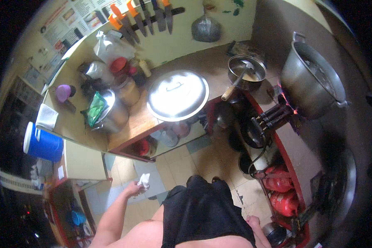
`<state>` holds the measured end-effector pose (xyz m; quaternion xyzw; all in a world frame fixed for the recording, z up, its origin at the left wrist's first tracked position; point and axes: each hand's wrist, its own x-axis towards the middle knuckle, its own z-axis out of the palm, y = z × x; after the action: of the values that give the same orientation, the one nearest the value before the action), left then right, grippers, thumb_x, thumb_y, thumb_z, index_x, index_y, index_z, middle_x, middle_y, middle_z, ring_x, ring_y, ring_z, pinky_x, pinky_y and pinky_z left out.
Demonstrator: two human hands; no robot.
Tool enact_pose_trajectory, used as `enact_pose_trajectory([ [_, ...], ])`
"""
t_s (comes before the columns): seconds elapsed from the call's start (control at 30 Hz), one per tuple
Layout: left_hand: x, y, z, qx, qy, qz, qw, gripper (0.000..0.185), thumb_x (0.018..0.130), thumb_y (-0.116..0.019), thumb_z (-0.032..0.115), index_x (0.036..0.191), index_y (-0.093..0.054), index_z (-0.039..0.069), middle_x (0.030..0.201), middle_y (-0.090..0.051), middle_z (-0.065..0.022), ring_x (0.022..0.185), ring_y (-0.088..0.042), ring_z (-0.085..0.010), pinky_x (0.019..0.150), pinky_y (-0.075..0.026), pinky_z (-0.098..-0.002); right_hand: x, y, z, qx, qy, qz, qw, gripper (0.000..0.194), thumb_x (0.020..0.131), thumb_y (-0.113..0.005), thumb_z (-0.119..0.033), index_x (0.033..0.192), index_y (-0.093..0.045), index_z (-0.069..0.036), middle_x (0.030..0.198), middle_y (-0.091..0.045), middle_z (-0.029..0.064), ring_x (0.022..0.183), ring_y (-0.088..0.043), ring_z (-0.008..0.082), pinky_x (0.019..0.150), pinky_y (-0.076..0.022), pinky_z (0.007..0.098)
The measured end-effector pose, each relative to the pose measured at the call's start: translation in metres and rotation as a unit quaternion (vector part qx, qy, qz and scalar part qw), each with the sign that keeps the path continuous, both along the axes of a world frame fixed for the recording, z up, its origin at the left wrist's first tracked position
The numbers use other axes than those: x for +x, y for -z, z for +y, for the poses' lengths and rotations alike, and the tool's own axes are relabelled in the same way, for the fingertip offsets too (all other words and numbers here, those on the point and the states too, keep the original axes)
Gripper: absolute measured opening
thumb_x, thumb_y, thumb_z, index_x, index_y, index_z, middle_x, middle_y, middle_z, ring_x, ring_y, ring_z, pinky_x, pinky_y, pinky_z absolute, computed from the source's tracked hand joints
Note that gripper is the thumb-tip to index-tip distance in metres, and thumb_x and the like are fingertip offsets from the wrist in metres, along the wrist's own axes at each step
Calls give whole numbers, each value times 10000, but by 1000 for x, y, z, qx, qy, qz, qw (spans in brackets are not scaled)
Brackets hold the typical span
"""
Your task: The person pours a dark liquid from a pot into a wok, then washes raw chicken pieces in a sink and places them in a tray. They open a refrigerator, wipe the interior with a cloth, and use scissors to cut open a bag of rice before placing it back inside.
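Observation:
My left hand [132,188] is shut on a crumpled white cloth or paper tissue [144,181], held out over the tiled floor. Low at my right side, beside my black garment [201,210], is my right hand [253,221]. Its fingers look curled, but whether anything is in them is unclear. Ahead of me a large round metal lid [178,95] with a loop handle lies on the wooden counter [135,130]. A metal saucepan [246,73] stands farther right, with a wooden-handled ladle [239,80] resting across it.
A big aluminium stockpot [310,80] sits at a lit gas burner [274,114] on the right. Red gas cylinders [283,203] are beneath that counter. Knives [148,20] hang on a wall rack. A blue cooler [45,142] and a pot with a green bag [97,108] are left.

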<state>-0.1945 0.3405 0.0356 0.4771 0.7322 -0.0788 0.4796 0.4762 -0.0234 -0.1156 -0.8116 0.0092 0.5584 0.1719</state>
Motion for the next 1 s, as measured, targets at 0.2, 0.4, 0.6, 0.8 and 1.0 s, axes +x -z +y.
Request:
enact_pose_trajectory([
  [0.2,33,-15,-122,-56,-91,37,994,412,948,-672,395,1114,-762,29,892,-746,-92,730,-677,-208,647,-549,-383,48,46,63,39,-57,79,995,241,997,-667,-231,831,-634,-59,755,-672,102,547,-616,202,472,-528,351],
  [0.4,69,-14,-322,-151,-267,-4,952,428,896,-702,365,1116,-768,3,958,-765,-120,775,-698,-216,696,-561,-385,94,17,226,102,-100,115,983,322,1054,-527,-330,899,-558,-50,699,-587,110,522,-586,221,448,-478,341],
  [0.6,121,4,-476,-165,-421,33,891,428,861,-728,331,1106,-777,-16,1087,-775,-183,949,-739,-276,834,-569,-408,46,-34,325,133,-331,78,931,306,1030,-662,-360,914,-565,-94,838,-645,58,616,-612,171,526,-503,358],
  [0.8,186,78,-632,-70,-440,-40,894,467,866,-737,364,1143,-763,-12,1125,-761,-212,1002,-723,-314,882,-554,-414,-134,-75,371,175,-515,133,829,255,1015,-687,-272,924,-587,-56,768,-613,45,575,-583,154,501,-458,328],
  [1.0,222,129,-776,-1,-766,-145,626,449,918,-707,357,1151,-758,-24,1121,-754,-217,1010,-721,-321,826,-563,-488,-325,-70,323,172,-612,225,738,205,1011,-665,-240,953,-595,-56,797,-628,76,640,-647,223,551,-521,378],
])
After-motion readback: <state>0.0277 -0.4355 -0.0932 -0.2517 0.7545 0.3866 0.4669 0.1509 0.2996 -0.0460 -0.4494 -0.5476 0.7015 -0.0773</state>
